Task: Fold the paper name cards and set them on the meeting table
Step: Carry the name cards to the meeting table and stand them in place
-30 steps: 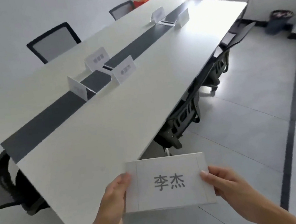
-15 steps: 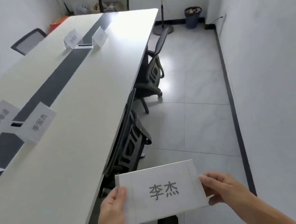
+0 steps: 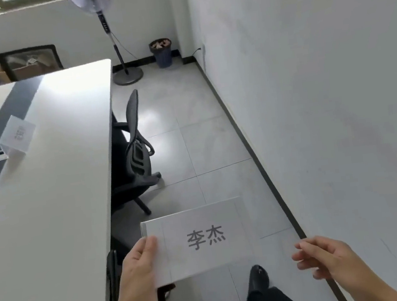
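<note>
Above floor (image 3: pixel 205 149), just right of counter (image 3: pixel 48 208) edge: name card (image 3: pixel 204 240), print facing up, slightly tilted. Pale grey-white sheet, flat, two dark characters centred, faint crease line near each short side. Left hand (image 3: pixel 137 272) pinches card's left edge, thumb on top, other fingers hidden beneath. Right hand (image 3: pixel 328 259) apart from card, fingers (image 3: pixel 306 246) loosely curled, holding nothing. On counter: second card (image 3: pixel 17 135) standing folded. Black chair (image 3: pixel 137 153) tucked against counter edge.

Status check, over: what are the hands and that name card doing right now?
Left hand pinches card by its left edge. Right hand open, off the card. Card over floor, beside table; chair ahead.
</note>
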Motion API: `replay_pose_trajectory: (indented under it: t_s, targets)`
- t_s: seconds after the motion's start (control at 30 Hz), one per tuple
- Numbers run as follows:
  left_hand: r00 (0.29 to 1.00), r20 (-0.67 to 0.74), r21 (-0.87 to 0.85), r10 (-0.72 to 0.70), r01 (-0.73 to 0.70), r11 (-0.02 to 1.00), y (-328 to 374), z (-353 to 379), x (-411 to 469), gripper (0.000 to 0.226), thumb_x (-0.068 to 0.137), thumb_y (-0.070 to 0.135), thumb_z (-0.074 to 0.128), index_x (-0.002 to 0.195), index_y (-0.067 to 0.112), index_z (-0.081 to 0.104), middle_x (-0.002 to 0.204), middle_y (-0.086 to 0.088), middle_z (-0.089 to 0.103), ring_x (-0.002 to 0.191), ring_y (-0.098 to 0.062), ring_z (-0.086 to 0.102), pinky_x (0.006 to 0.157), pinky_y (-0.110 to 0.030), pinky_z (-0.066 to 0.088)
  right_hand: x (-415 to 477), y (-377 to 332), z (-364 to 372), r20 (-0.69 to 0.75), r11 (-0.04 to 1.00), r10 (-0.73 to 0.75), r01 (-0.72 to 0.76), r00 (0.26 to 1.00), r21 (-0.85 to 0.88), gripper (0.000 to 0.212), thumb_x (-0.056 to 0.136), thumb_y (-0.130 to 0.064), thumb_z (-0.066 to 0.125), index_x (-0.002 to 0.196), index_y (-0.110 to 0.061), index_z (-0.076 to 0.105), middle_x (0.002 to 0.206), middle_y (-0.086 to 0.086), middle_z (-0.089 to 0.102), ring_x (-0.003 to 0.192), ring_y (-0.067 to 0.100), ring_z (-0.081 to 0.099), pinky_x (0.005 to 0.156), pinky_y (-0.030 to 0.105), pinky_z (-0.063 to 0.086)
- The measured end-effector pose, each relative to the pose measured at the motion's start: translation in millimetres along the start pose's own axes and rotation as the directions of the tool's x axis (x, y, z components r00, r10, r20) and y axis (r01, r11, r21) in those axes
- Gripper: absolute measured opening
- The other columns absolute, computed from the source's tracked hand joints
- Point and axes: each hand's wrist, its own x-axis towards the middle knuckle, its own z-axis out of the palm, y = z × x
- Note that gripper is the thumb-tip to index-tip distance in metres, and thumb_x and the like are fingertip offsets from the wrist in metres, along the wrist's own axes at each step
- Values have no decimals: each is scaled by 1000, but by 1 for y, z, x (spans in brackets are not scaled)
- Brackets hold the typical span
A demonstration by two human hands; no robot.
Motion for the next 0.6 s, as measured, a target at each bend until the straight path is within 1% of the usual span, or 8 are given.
replay_pose_trajectory:
  t_s: [0.03,0.1,0.17,0.27,0.37,0.47,0.6]
  targets:
    - [1000,8,-3,-11,11,1000,7,8,21,29,98,24,44,101,5,67,87,-9,75,70,-20,70,53,-30,56,17,-7,-1,-7,1000,12,-11,1000,12,16,91,-18,60,92,-7,72,82,9,78,77,26,73,63,33,49]
    - [999,13,-21,-36,36,999,21,27,66,28,98,23,45,100,7,68,87,-9,76,70,-19,72,51,-25,57,59,-25,-6,-23,1000,23,-22,999,21,16,91,-17,60,92,-6,72,82,10,77,77,26,72,63,34,48]
    - [999,0,-35,-36,36,999,37,48,110,28,98,22,45,98,7,68,83,-8,77,68,-18,73,50,-24,57,105,-52,-10,-36,999,11,-9,999,38,17,92,-17,59,92,-6,71,81,10,77,76,27,72,64,35,48]
    - [998,-53,-34,-25,23,999,71,78,176,26,98,19,45,92,7,67,73,-7,76,59,-15,72,46,-24,55,179,-107,-18,-55,999,-20,23,998,41,18,92,-17,58,91,-5,71,80,9,78,78,28,72,65,34,49]
    - [998,-57,-42,21,-23,999,118,108,234,26,97,18,45,87,6,66,74,-12,74,55,-16,70,44,-24,55,246,-179,-22,-5,996,-92,92,996,19,18,92,-16,57,90,-5,71,82,10,77,76,27,72,63,33,48]
    - [994,-85,-58,64,-69,996,151,130,286,27,99,19,43,89,7,65,68,-4,75,56,-14,71,46,-23,56,307,-249,-19,54,988,-146,148,988,-34,18,92,-20,58,91,-7,71,83,8,77,79,25,73,66,31,49]
    - [990,-138,-92,42,-55,994,179,144,360,26,98,17,44,89,6,66,69,-7,76,58,-17,72,50,-28,59,387,-326,-6,121,978,-197,204,973,-50,18,92,-20,58,92,-8,71,84,7,77,79,24,72,67,31,49]
